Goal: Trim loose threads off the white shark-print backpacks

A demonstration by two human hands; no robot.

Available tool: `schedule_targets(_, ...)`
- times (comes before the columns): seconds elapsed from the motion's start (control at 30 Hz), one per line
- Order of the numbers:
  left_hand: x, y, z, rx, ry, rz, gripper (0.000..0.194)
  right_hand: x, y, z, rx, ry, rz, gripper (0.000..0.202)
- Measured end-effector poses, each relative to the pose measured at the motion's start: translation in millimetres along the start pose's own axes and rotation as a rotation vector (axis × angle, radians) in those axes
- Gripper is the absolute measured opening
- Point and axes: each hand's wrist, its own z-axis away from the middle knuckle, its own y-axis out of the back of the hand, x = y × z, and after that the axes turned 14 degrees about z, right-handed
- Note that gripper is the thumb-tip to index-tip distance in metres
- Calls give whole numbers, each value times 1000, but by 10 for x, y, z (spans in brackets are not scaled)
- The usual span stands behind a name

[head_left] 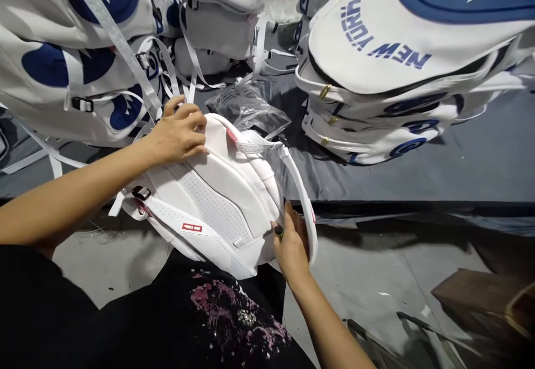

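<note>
A white backpack (221,190) lies tilted at the table's front edge, its dotted back panel and shoulder straps facing up. One strap carries a small red "NEW YORK" label (192,228). With bent fingers, my left hand (179,132) grips the upper left part of the backpack. My right hand (292,243) is closed on its lower right side, inside the loop of the other strap (303,190). By my right thumb shows a small dark round thing with a greenish edge (278,231), too small to name. The fingertips behind the bag are hidden.
Stacked white and blue backpacks stand on the left (37,73), at the back (221,29) and on the right (376,62). Clear plastic wrap (251,107) lies behind the held bag on the grey table (472,163). A brown box (480,296) sits on the floor.
</note>
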Motion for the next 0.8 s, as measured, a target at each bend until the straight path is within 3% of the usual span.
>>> schedule_targets(0.07,202,-110,30,15,-21,-53,48,-79,175,-61,-18,23,-21,59)
schedule_targets(0.2,823,-432,-5,54,-48,-73,37,-369,628,-277,45,83,-174,68)
schedule_targets(0.33,1159,-679,-25,150,154,16,32,-585,819,-568,-167,-7,-584,69)
schedule_targets(0.43,1122,-821,7,221,208,103,28,-623,753,-735,-189,-103,-801,54)
schedule_targets(0.6,860,-1040,70,350,3,291,35,-698,527,-817,-43,-221,-774,30)
schedule_targets(0.7,795,-1094,84,360,-38,317,37,-800,386,-816,93,-192,-734,25)
schedule_targets(0.8,813,-1096,96,356,-49,315,30,-850,279,-824,139,-123,-685,22)
